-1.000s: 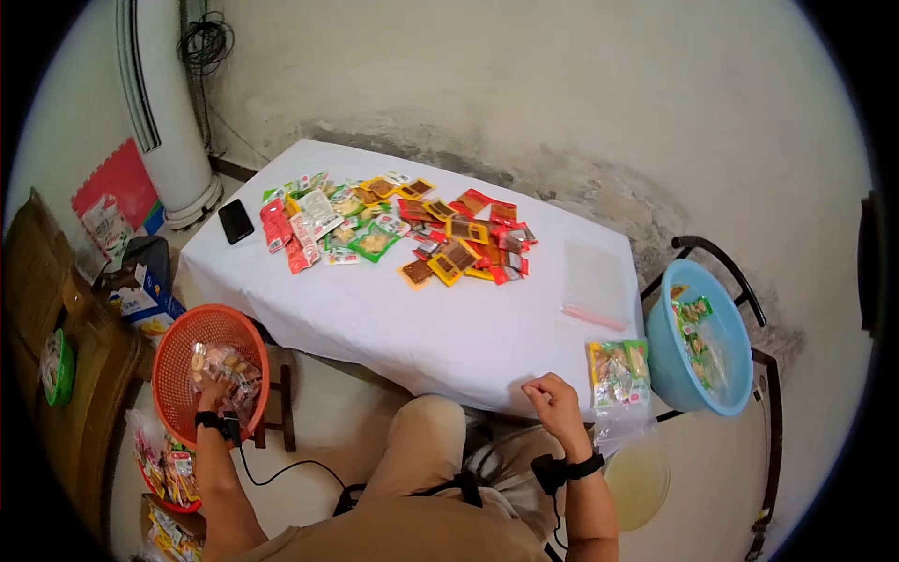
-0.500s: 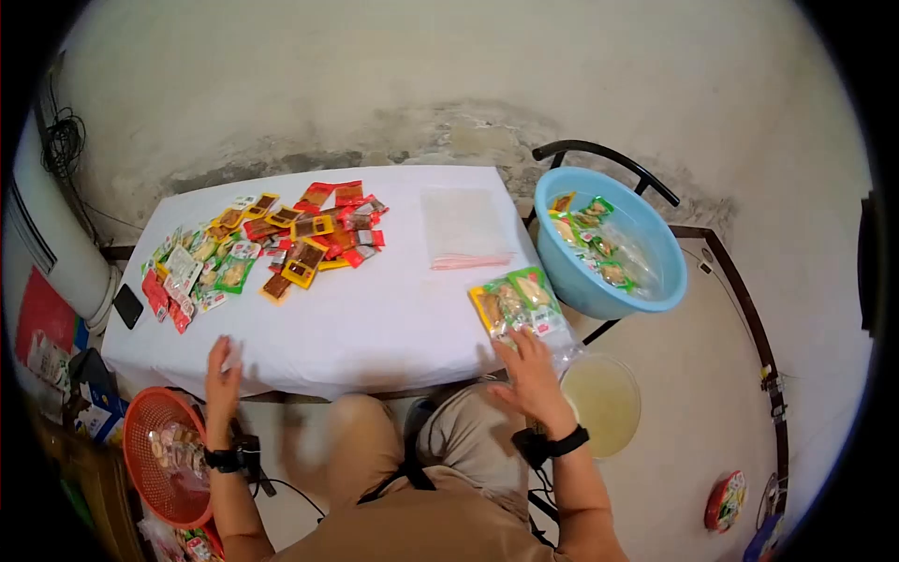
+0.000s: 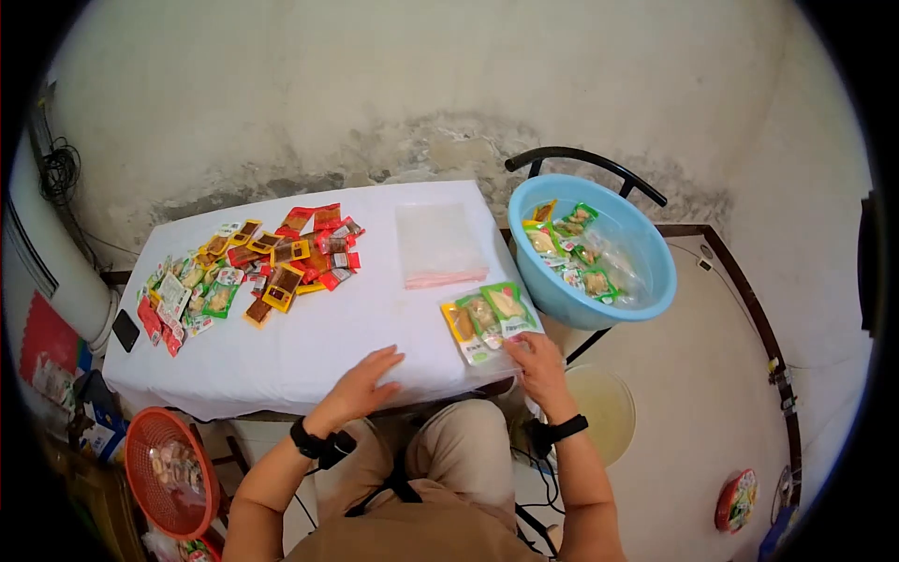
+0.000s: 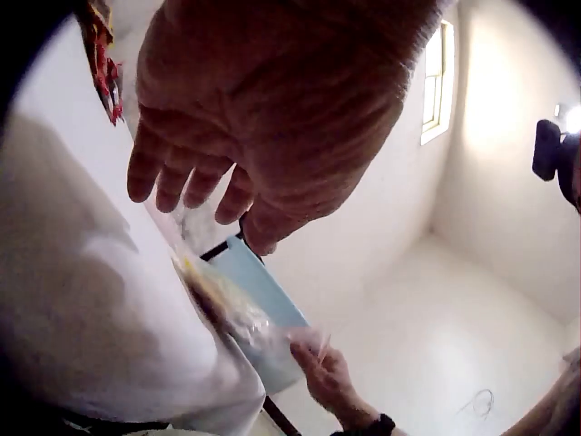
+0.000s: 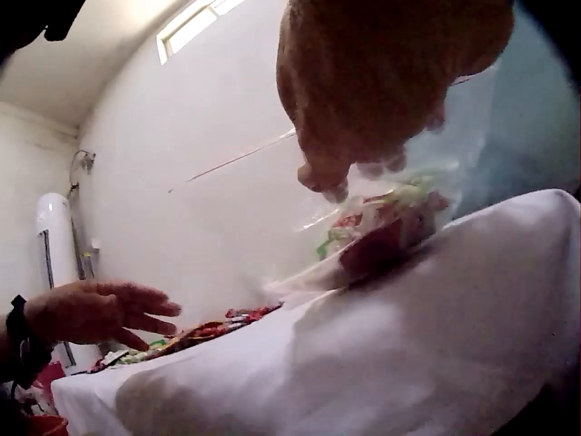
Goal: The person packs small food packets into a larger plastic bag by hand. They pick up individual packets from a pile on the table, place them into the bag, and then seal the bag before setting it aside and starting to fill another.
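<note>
At the table's near right edge lies a clear plastic bag (image 3: pixel 487 323) of yellow and green snack packets. My right hand (image 3: pixel 540 370) pinches the bag's open edge; in the left wrist view its thumb and fingers meet on the clear film (image 4: pixel 313 338). My left hand (image 3: pixel 363 382) hovers over the table's front edge, left of the bag, with fingers extended. Its palm (image 4: pixel 272 109) faces the left wrist camera and nothing shows in it.
Piled snack packets (image 3: pixel 281 267) and a phone (image 3: pixel 125 330) lie on the white-covered table (image 3: pixel 328 351). Flat clear bags (image 3: pixel 440 244) lie behind the filled one. A blue basin (image 3: pixel 599 314) of packets stands right, a red basket (image 3: pixel 140 450) lower left.
My left hand has left the red basket and come right over the table; a small pale thing showed at its fingers midway. My right hand has reached the bag and gripped its edge.
</note>
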Demonstrator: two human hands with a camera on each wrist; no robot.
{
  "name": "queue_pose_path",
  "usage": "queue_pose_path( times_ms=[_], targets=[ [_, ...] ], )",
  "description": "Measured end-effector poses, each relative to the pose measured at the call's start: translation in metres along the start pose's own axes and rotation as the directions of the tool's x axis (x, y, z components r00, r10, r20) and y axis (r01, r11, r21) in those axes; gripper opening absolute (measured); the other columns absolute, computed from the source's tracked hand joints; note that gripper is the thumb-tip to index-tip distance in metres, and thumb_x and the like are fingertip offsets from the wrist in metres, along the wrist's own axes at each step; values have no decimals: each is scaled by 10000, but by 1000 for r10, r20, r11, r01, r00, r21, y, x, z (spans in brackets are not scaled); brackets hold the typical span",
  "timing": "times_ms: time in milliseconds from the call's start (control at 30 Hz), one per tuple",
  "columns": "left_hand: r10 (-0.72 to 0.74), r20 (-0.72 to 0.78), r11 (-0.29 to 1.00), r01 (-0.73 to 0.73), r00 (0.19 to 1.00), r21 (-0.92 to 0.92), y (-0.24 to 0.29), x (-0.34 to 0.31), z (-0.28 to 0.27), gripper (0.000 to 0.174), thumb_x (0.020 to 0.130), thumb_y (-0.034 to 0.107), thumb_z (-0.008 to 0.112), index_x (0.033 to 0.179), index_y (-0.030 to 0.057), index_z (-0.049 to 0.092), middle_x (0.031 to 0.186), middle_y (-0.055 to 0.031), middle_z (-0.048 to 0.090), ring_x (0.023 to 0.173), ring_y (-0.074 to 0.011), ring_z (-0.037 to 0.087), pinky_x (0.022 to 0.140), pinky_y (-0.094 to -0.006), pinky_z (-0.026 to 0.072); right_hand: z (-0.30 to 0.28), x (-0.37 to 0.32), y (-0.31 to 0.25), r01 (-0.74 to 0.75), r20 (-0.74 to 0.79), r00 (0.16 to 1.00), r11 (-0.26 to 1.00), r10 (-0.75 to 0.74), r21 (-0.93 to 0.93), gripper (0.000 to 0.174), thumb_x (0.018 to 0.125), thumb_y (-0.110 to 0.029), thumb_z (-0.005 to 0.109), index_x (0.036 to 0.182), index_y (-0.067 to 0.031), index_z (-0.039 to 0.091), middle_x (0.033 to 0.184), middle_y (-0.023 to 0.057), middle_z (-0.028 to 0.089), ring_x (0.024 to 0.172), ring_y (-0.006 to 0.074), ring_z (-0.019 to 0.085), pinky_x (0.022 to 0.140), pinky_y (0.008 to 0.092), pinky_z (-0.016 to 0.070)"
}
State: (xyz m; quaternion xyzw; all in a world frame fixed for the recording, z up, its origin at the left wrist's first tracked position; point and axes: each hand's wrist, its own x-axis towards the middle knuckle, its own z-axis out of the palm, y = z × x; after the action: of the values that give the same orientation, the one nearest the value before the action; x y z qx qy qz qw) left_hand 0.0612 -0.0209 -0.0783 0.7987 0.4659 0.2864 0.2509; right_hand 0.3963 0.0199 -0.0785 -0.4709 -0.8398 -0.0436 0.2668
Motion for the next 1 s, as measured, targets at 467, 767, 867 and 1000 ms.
queue_pose_path(
  times_ms=[467, 767, 867, 1000],
  targets=[
    [-79, -54, 971, 65, 995, -230, -7, 59, 41, 175, 837, 171, 575, 938, 37, 628, 981, -154, 618, 877, -301, 592, 766, -367, 472, 24, 17, -45, 5, -68, 998, 966, 13, 258, 423, 725, -158, 659, 1121, -41, 565, 1123, 222, 497, 1050, 390, 475, 909, 454, 387],
    [-217, -436, 967, 132, 874, -217, -24, 80, 81, 532, 762, 216, 660, 1201, -8, 459, 1189, -237, 476, 1136, -364, 439, 974, -396, 361, 63, 1, 2, -516, 186, 810, 525, 557, 677, 898, 746, -232, 726, 1426, -48, 170, 1242, 227, 432, 1041, 278, 509, 844, 351, 449],
    [-297, -377, 941, 201, 877, -273, -39, 98, 96, 724, 713, 235, 700, 1264, -83, 355, 1256, -274, 437, 1166, -393, 426, 984, -401, 361, 89, -3, 29, -577, 260, 742, 391, 618, 717, 891, 753, -189, 726, 1438, -108, 161, 1211, 198, 442, 977, 257, 526, 700, 329, 486],
    [-307, -150, 815, 179, 940, -551, -29, 112, 94, 688, 702, 179, 703, 1288, -10, 396, 1170, -224, 531, 1076, -316, 511, 912, -354, 406, 82, 9, 18, -580, 367, 695, 179, 619, 795, 803, 764, -118, 686, 1387, 24, 200, 1244, 192, 449, 1049, 254, 518, 814, 328, 467]
  ],
)
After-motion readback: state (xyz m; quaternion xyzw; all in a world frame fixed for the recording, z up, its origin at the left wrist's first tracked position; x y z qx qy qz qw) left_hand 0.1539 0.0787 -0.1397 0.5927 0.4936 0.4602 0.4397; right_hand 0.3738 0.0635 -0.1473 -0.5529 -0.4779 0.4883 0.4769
